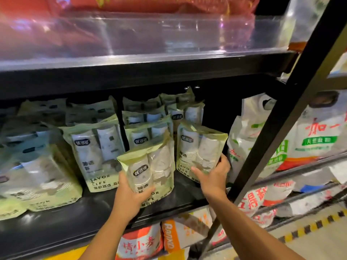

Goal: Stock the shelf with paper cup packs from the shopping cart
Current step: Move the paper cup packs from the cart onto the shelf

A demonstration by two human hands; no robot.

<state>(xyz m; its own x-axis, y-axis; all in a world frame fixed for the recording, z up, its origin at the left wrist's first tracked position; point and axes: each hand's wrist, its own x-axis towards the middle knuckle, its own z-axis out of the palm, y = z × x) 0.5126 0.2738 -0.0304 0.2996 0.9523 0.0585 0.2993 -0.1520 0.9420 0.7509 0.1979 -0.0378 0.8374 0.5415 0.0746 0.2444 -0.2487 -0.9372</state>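
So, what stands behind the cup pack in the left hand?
A row of the same cup packs, one behind another, on the shelf. The held pack covers the nearest one's lower half.

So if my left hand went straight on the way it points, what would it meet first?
Probably the standing pack just behind the held pack in the left hand, though depth is unclear.

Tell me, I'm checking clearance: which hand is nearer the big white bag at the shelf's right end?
Right. The right hand holds a cup pack just left of the white bag; the left hand holds a second pack farther left.
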